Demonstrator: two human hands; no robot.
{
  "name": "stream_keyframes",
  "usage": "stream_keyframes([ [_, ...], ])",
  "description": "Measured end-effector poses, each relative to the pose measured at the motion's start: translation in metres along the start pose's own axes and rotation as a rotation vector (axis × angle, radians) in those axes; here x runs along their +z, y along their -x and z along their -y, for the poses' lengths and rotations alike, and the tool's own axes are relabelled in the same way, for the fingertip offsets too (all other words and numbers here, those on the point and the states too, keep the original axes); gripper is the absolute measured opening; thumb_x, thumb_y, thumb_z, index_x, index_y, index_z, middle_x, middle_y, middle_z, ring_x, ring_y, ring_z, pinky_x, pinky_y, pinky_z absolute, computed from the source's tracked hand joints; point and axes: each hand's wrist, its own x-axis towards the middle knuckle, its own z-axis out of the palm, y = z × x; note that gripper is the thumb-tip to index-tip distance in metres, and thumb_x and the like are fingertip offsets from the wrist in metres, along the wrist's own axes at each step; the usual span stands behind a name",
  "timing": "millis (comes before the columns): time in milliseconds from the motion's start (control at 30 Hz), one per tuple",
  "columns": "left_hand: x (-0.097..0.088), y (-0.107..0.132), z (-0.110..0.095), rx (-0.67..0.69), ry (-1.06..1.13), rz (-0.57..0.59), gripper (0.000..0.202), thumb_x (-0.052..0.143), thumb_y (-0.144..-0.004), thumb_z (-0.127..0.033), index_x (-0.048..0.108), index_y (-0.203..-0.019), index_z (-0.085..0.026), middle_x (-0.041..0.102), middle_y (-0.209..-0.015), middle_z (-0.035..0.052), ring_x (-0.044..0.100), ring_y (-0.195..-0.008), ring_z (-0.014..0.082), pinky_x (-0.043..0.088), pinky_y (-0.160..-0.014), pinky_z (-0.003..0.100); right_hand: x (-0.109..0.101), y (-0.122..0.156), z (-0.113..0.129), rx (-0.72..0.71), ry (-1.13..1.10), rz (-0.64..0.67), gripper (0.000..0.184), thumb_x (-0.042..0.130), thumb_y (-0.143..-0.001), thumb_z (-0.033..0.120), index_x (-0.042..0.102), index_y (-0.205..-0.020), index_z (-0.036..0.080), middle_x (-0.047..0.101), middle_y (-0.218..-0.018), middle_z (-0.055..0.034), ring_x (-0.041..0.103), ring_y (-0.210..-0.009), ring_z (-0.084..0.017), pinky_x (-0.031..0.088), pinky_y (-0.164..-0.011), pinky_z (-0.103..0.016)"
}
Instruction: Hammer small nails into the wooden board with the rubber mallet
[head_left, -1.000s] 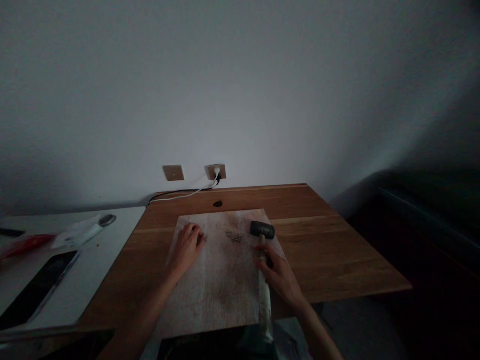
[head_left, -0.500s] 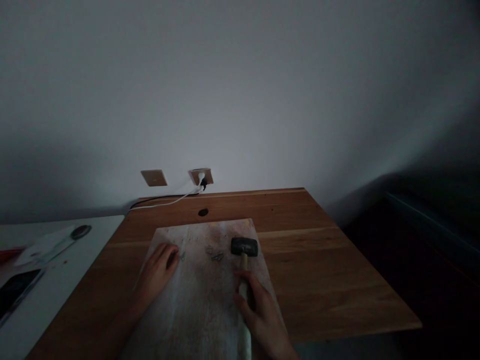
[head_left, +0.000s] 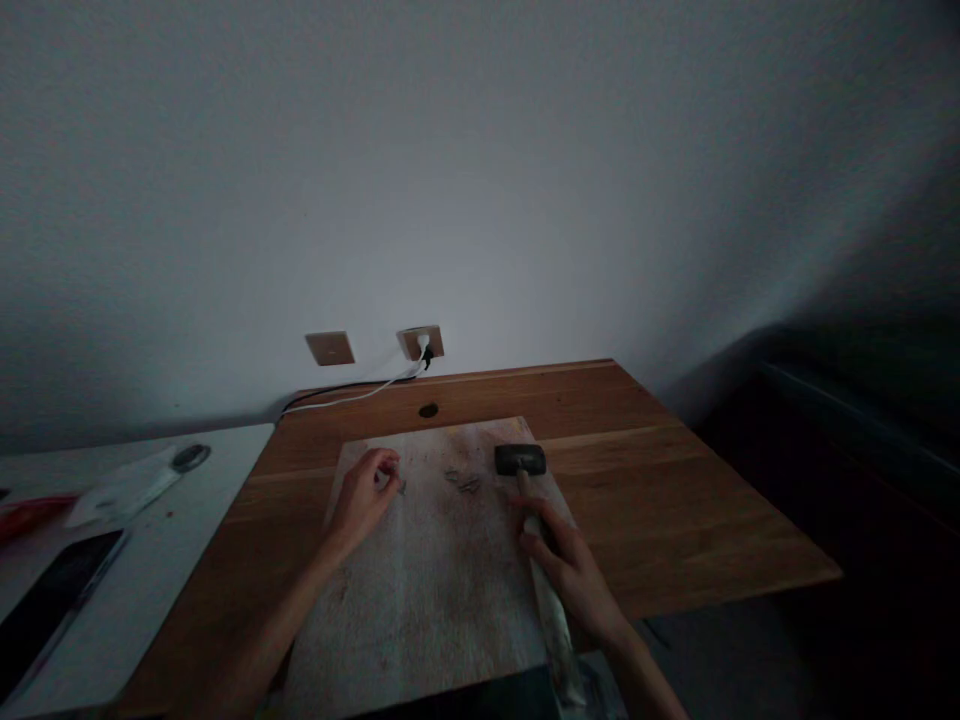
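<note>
My right hand [head_left: 574, 575] is wrapped round the pale handle of a mallet [head_left: 520, 460]. Its dark, blocky head lies at the right side of a worn board [head_left: 420, 600], and the handle points back toward me. Over the board's upper left, my left hand [head_left: 364, 495] has thumb and fingertips brought together in a pinch; whatever is between them is too dim to make out. A small metal piece [head_left: 403, 488] sits right beside those fingertips. Several small metal pieces [head_left: 469, 484] lie in a loose cluster between the two hands.
Under the board is a wooden table [head_left: 675, 500] against the wall, with a round hole [head_left: 428, 410] near its back. Cables run to a wall socket [head_left: 421, 343]. On the left, a white table [head_left: 180, 520] holds a dark phone-like slab [head_left: 60, 610] and a tape roll [head_left: 190, 458].
My view has tilted down and shifted slightly left, so the board's near edge shows. The mallet stays in my right hand, and my left hand remains by the small metal piece.
</note>
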Motion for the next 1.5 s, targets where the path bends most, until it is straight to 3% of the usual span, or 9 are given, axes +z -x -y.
stream_keyframes([
  [200, 0.003, -0.037, 0.0, 0.054, -0.013, 0.235, 0.031, 0.056, -0.078, -0.006, 0.066, -0.103, -0.019, 0.066, -0.078, -0.0008, 0.065, -0.072, 0.017, 0.05, -0.074, 0.028, 0.002, -0.003, 0.002, -0.046, 0.06, -0.063, 0.04, 0.057, -0.089, 0.036, 0.071, -0.125, 0.024, 0.075, -0.106, -0.0047, 0.066, -0.105, -0.027, 0.048, -0.098, -0.038],
  [367, 0.009, -0.013, -0.006, 0.187, -0.095, 0.248, 0.025, 0.052, -0.084, -0.004, 0.065, -0.098, -0.02, 0.064, -0.098, 0.0051, 0.066, -0.083, 0.019, 0.052, -0.081, 0.032, 0.004, -0.002, 0.005, -0.092, 0.068, -0.061, 0.038, 0.058, -0.088, 0.035, 0.072, -0.122, 0.024, 0.075, -0.106, -0.0046, 0.067, -0.105, -0.027, 0.048, -0.098, -0.038],
  [633, 0.046, 0.009, -0.047, 0.357, -0.179, 0.331, 0.033, 0.046, -0.088, -0.002, 0.063, -0.108, -0.022, 0.061, -0.117, 0.0081, 0.066, -0.093, 0.0194, 0.056, -0.087, 0.031, 0.006, -0.003, 0.004, -0.098, 0.075, -0.07, 0.038, 0.057, -0.087, 0.033, 0.072, -0.12, 0.023, 0.075, -0.103, -0.0038, 0.067, -0.099, -0.026, 0.049, -0.093, -0.037],
  [833, 0.064, 0.006, -0.059, 0.398, 0.009, 0.264, 0.031, 0.05, -0.089, -0.003, 0.065, -0.108, -0.021, 0.061, -0.114, 0.0073, 0.067, -0.097, 0.0196, 0.057, -0.089, 0.032, 0.006, -0.004, 0.002, -0.096, 0.056, -0.089, 0.039, 0.058, -0.087, 0.035, 0.073, -0.12, 0.022, 0.075, -0.103, -0.0049, 0.068, -0.099, -0.026, 0.051, -0.092, -0.036],
  [1033, 0.063, -0.049, -0.051, 0.28, 0.197, 0.169, 0.026, 0.055, -0.082, -0.005, 0.067, -0.101, -0.019, 0.067, -0.1, 0.0049, 0.066, -0.085, 0.0174, 0.055, -0.084, 0.031, 0.008, -0.003, -0.002, -0.108, 0.005, -0.113, 0.041, 0.058, -0.086, 0.03, 0.07, -0.125, 0.023, 0.074, -0.104, -0.0037, 0.067, -0.1, -0.024, 0.05, -0.094, -0.035],
  [1133, 0.077, -0.09, -0.046, 0.184, 0.281, 0.209, 0.024, 0.056, -0.08, -0.006, 0.068, -0.097, -0.019, 0.071, -0.092, 0.0037, 0.067, -0.085, 0.0176, 0.054, -0.082, 0.031, 0.01, -0.003, -0.007, -0.104, -0.019, -0.161, 0.048, 0.058, -0.087, 0.028, 0.062, -0.135, 0.024, 0.073, -0.104, -0.0016, 0.067, -0.098, -0.022, 0.051, -0.093, -0.033],
  [1233, 0.099, -0.117, -0.05, 0.199, 0.333, 0.295, 0.024, 0.059, -0.076, -0.007, 0.07, -0.095, -0.017, 0.073, -0.085, 0.0028, 0.069, -0.08, 0.0179, 0.055, -0.077, 0.03, 0.011, -0.005, -0.014, -0.114, -0.035, -0.252, 0.053, 0.056, -0.09, 0.03, 0.053, -0.142, 0.024, 0.07, -0.116, -0.0033, 0.066, -0.104, -0.021, 0.052, -0.095, -0.032],
  [1333, 0.118, -0.125, -0.057, 0.248, 0.391, 0.39, 0.026, 0.062, -0.074, -0.007, 0.072, -0.095, -0.017, 0.075, -0.083, 0.0026, 0.071, -0.078, 0.0186, 0.056, -0.075, 0.029, 0.009, -0.007, -0.02, -0.142, -0.038, -0.355, 0.057, 0.056, -0.088, 0.029, 0.049, -0.144, 0.024, 0.065, -0.128, -0.0064, 0.062, -0.118, -0.022, 0.05, -0.102, -0.033],
  [1500, 0.127, -0.12, -0.056, 0.281, 0.462, 0.439, 0.014, 0.067, -0.08, -0.015, 0.074, -0.092, -0.018, 0.078, -0.091, 0.0045, 0.072, -0.086, 0.0201, 0.055, -0.081, 0.031, 0.006, -0.01, -0.024, -0.135, -0.023, -0.431, 0.065, 0.056, -0.089, 0.027, 0.041, -0.152, 0.025, 0.066, -0.115, -0.0061, 0.065, -0.099, -0.021, 0.056, -0.088, -0.033],
])
